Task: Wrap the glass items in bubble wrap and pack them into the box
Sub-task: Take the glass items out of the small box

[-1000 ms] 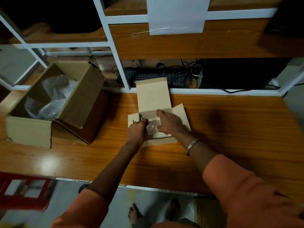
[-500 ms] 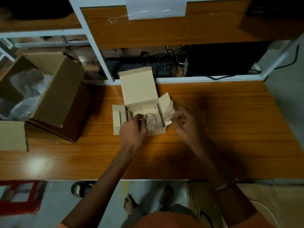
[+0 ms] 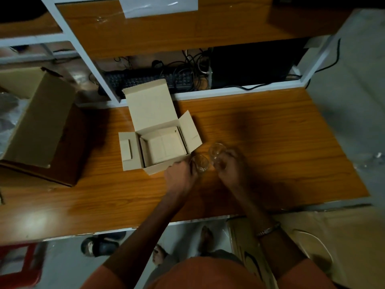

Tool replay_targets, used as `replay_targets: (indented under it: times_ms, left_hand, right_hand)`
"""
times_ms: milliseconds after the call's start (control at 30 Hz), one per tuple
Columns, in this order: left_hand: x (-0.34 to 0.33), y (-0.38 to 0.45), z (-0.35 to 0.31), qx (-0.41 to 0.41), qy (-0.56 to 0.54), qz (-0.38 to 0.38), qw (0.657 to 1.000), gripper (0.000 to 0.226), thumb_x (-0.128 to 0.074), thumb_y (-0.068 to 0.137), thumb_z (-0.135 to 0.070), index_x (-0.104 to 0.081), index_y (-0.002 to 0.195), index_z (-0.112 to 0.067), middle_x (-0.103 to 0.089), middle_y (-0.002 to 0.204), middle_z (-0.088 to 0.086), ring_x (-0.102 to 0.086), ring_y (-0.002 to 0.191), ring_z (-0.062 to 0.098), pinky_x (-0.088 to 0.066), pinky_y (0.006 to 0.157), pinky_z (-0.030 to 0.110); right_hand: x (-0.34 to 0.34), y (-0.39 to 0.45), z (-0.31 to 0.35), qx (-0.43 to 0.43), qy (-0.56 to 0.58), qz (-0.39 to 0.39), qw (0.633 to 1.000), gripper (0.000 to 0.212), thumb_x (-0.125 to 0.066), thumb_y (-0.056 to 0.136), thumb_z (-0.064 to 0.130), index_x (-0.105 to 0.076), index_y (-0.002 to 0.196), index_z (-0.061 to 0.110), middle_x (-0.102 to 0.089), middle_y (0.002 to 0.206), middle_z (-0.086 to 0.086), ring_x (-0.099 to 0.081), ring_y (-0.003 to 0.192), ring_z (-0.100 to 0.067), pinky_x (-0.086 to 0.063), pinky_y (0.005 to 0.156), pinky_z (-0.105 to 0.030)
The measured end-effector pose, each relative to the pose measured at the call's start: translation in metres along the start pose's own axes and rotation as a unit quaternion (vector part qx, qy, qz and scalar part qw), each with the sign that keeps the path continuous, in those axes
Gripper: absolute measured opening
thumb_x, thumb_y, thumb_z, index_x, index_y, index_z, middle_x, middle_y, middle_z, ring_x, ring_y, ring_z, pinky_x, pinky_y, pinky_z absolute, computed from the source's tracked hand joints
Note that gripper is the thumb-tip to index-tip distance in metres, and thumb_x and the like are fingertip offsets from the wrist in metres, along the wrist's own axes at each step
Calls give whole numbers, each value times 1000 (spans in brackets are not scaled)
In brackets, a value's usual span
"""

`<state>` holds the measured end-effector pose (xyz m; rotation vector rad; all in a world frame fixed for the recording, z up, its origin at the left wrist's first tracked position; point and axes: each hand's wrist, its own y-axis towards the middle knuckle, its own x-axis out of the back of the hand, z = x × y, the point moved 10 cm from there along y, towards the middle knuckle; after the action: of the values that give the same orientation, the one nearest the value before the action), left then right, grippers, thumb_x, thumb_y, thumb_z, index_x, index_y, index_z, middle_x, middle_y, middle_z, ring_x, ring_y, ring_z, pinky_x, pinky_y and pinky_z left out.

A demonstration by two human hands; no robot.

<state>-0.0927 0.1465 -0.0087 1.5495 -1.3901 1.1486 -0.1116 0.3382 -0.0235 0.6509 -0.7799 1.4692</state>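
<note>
A small pale cardboard box (image 3: pixel 145 122) stands open on the wooden table (image 3: pixel 281 142), its inside showing only card dividers. Just right of its front corner, my left hand (image 3: pixel 180 176) grips a clear glass (image 3: pixel 200 162) with its mouth facing up. My right hand (image 3: pixel 230 165) holds a second clear glass (image 3: pixel 216 150) beside it, a little farther back. The two glasses almost touch above the table.
A large brown carton (image 3: pixel 39 126) with bubble wrap (image 3: pixel 8 113) inside sits at the left. A black keyboard (image 3: pixel 145 79) and cables lie on the shelf behind the white frame. More bubble wrap (image 3: pixel 373 161) lies right of the table, flat cardboard (image 3: pixel 312 236) below it.
Both hands have lifted the glasses out of the small box and moved right and toward me; the box is now without glasses. The view has swung to the right.
</note>
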Motion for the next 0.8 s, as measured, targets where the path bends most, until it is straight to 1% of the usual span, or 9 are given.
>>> replay_targets:
  times_ms: [100,200,267,367,433,500,567,667,800]
  left_hand:
    - [10,0,2,11,-9,-37,999,42,-40,111,-48,-71,116,-21,-75,84,6,-72,69,29,-57,61,37]
    - [16,0,6,26,-26,-53,998,50,-37,110,-56,-72,112,-21,-76,82,5,-72,69,27,-57,61,35]
    - [21,-1,12,39,-38,-60,997,58,-34,107,-66,-74,108,-24,-77,80,1,-72,67,23,-60,63,34]
    - [36,1,33,55,-54,-77,994,67,-30,104,-74,-75,102,-25,-75,73,-5,-69,59,16,-61,57,33]
    - [59,3,48,62,-71,-109,990,64,-33,107,-70,-75,96,-23,-66,65,-10,-64,53,12,-56,53,27]
    - [96,5,62,75,-50,-161,983,59,-40,109,-64,-75,88,-22,-59,61,-11,-57,50,12,-41,48,21]
    - [133,6,82,90,-19,-197,976,52,-45,108,-59,-75,86,-23,-64,64,-8,-54,51,14,-29,46,20]
    - [187,-2,121,95,-22,-255,962,42,-49,109,-54,-77,98,-25,-79,86,-6,-68,63,14,-43,49,25]
    - [253,-17,172,57,1,-325,944,30,-55,108,-44,-75,103,-22,-76,95,0,-70,87,22,-54,69,39]
  right_hand:
    - [-3,4,1,10,-11,18,1000,21,-70,97,24,-72,116,16,-55,134,-1,-61,110,-21,-39,73,-22]
    - [-4,7,8,28,-7,64,997,42,-73,92,17,-65,133,19,-48,148,-3,-54,129,-24,-45,89,-26]
    - [7,9,17,35,-10,54,998,53,-77,85,13,-59,134,23,-48,146,-1,-51,131,-24,-50,98,-34]
    - [35,15,49,47,5,-27,999,45,-75,86,15,-57,125,26,-55,133,3,-55,121,-18,-55,93,-36]
    - [39,24,82,76,38,-37,996,39,-71,90,16,-58,125,27,-55,134,5,-54,121,-15,-54,91,-31]
    - [28,34,121,123,67,-21,990,34,-69,91,16,-61,122,28,-56,131,7,-50,119,-10,-52,90,-30]
    - [11,41,163,182,89,-9,979,28,-67,91,16,-65,115,28,-62,124,8,-50,116,-9,-50,90,-32]
    - [-24,44,230,259,103,34,960,23,-64,90,17,-67,110,29,-65,117,8,-55,116,-14,-52,86,-34]
    - [-63,41,330,335,106,76,933,21,-62,90,17,-69,108,25,-66,115,6,-57,115,-17,-49,93,-32]
